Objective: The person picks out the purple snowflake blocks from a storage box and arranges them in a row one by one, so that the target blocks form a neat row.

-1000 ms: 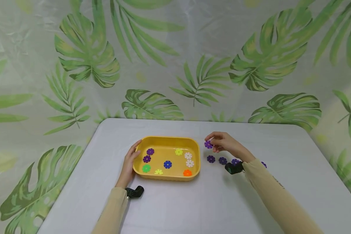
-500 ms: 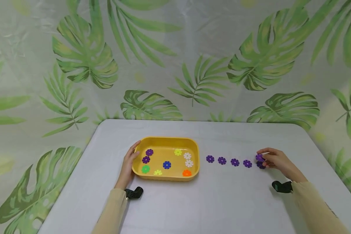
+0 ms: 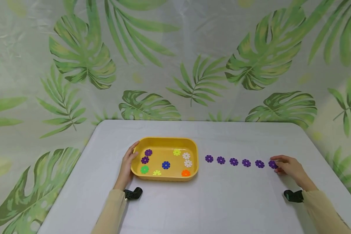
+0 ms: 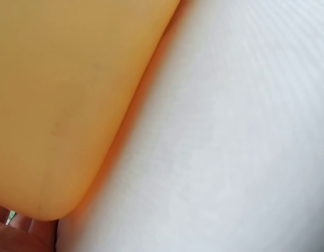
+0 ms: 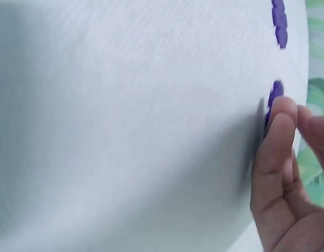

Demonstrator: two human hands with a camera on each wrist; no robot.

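Note:
At the left end of a yellow tray, my left hand grips the rim, thumb over the edge and fingers along the outside. The left wrist view shows the tray wall with fingers at its corner. On the right, my right hand pinches a purple notched plastic disc at the far end of a row. In the right wrist view, fingertips cover part of that disc, close over the cloth. Several matching purple discs lie flat in line between tray and hand.
Inside the tray lie loose discs: purple, green, blue, yellow, white and orange. A white cloth covers the table. A leaf-patterned curtain stands behind.
My right hand has carried a purple disc from beside the tray to the right, past the others, and down to the row's right end. My left hand has stayed on the tray.

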